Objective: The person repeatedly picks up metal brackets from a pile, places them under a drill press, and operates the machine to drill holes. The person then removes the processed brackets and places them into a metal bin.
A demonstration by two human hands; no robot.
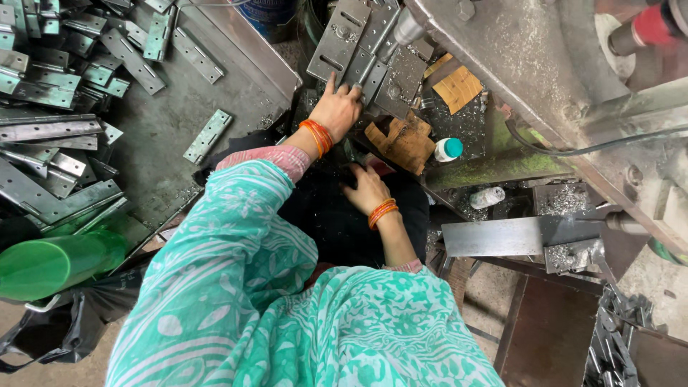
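The left hand (337, 107) reaches forward, fingers spread flat on a grey slotted metal plate (362, 68) on the machine bed (502, 50) — pressing, not gripping. The right hand (365, 188) rests lower, fingers loosely curled over a dark area; whether it holds anything cannot be told. Loose hinges (64, 64) are heaped on the tray (236, 57) — left of the hands.

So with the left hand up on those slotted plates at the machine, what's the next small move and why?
Probably close the left hand on the slotted metal plate under its fingertips and draw it back. The fingers only rest on it, and the right hand is low and apparently empty.
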